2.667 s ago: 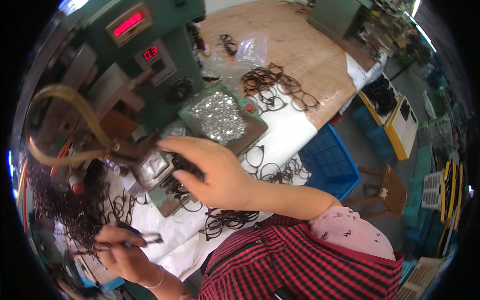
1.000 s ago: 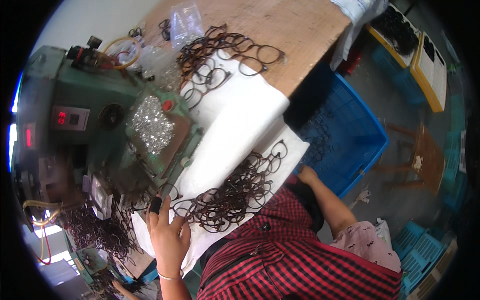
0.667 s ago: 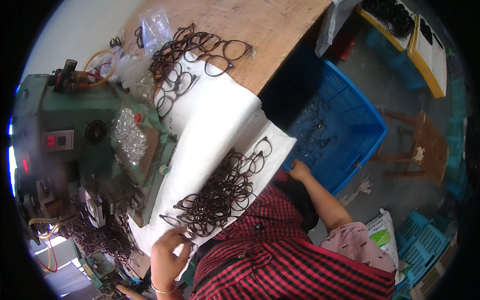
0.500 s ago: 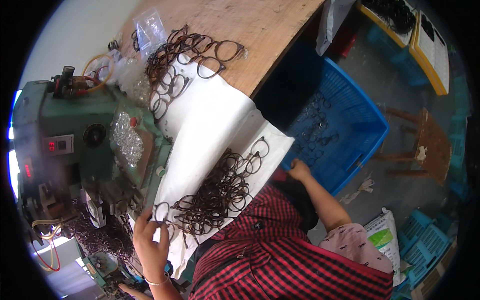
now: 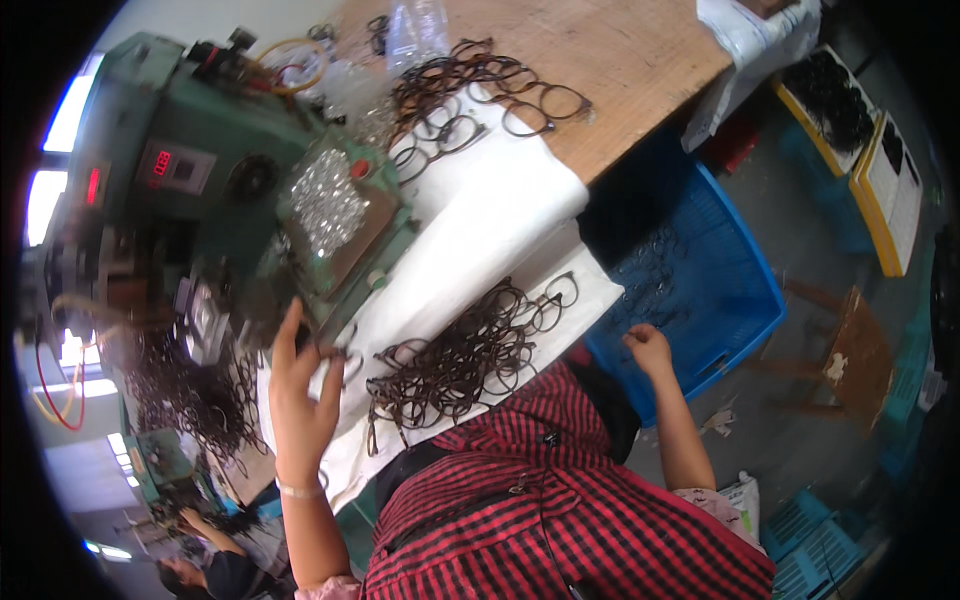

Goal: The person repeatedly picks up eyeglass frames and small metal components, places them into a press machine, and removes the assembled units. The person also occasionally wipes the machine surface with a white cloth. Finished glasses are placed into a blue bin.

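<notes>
- The left hand (image 5: 305, 390) is raised with index finger and thumb well apart; a blurred dark eyeglass frame (image 5: 343, 354) shows at its fingertips, at 2 o'clock from the palm, and I cannot tell whether it is gripped or only touched.
- That frame looks light and fairly stiff, probably smooth plastic; its thin rims would likely bend or scratch under a hard squeeze, so the bridge or one rim seems the best place to pinch.
- The brown pile of eyeglass frames (image 5: 455, 360) lies between 2 and 3 o'clock from the left hand, on the white sheet (image 5: 480, 215) over the surface (image 5: 630, 60); its rims overlap, so pieces may snag on one another.
- The right hand (image 5: 650, 350) is loosely curled by the blue basket (image 5: 735, 235); whether it holds anything cannot be told. From it, the pile is at 9 o'clock, and dark frames inside the basket (image 5: 655, 268) sit at 12.
- The green machine (image 5: 225, 125) stands at 11 o'clock from the left hand.
</notes>
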